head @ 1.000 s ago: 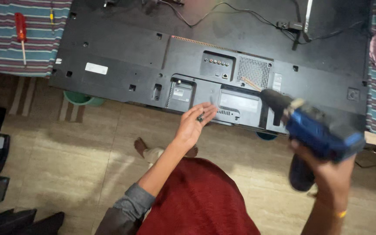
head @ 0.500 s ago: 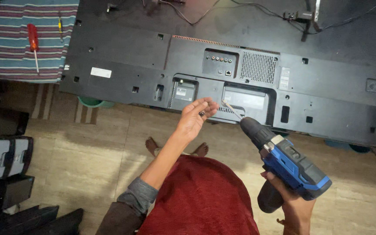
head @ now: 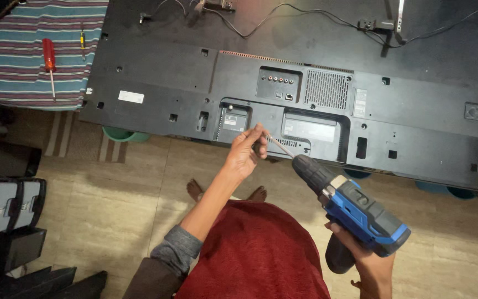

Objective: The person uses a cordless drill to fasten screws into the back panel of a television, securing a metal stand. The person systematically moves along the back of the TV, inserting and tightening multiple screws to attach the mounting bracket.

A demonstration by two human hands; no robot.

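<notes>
- Right hand (head: 369,266) gripping the blue-and-black cordless drill (head: 355,213), held below the near edge of the large black flat television back panel (head: 405,116).
- Left hand (head: 245,152) pinching the drill's thin metal bit (head: 280,145) at the panel's lower recess.
- Red-handled screwdriver (head: 49,58) lies on the striped cloth (head: 12,66), well apart.

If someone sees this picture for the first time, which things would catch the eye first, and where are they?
The blue cordless drill in the right hand, lower right, its bit pinched by the left hand at centre. Behind them, the big black television back panel lies across the top. A red screwdriver rests on the striped cloth, upper left.
</notes>
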